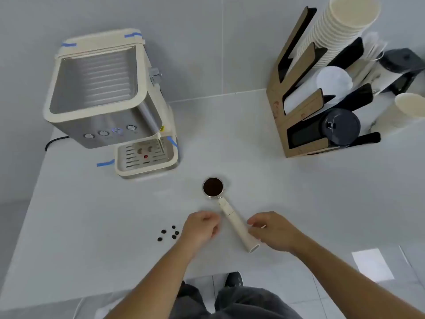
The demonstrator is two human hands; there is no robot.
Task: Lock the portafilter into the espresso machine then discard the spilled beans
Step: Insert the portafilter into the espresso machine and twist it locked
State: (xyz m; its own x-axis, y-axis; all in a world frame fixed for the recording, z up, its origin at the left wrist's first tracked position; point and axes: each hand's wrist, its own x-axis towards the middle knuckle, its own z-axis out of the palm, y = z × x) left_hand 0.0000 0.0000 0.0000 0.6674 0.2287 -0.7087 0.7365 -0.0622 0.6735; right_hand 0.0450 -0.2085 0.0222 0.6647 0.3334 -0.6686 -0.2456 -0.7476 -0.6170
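Observation:
A portafilter (232,215) lies on the white table, its round metal basket full of dark coffee grounds, its cream handle pointing toward me. My right hand (273,231) hovers at the handle's right side, fingers curled and touching or almost touching it. My left hand (201,227) is loosely curled just left of the handle, holding nothing visible. Several dark coffee beans (169,233) lie scattered on the table left of my left hand. The cream and steel espresso machine (108,107) stands at the back left, its drip tray facing me.
A cardboard organizer (305,107) with stacked paper cups, lids and black sleeves stands at the back right. A single paper cup (411,109) sits at the far right. Blue tape marks lie around the machine. The table's front edge (138,282) is near my legs.

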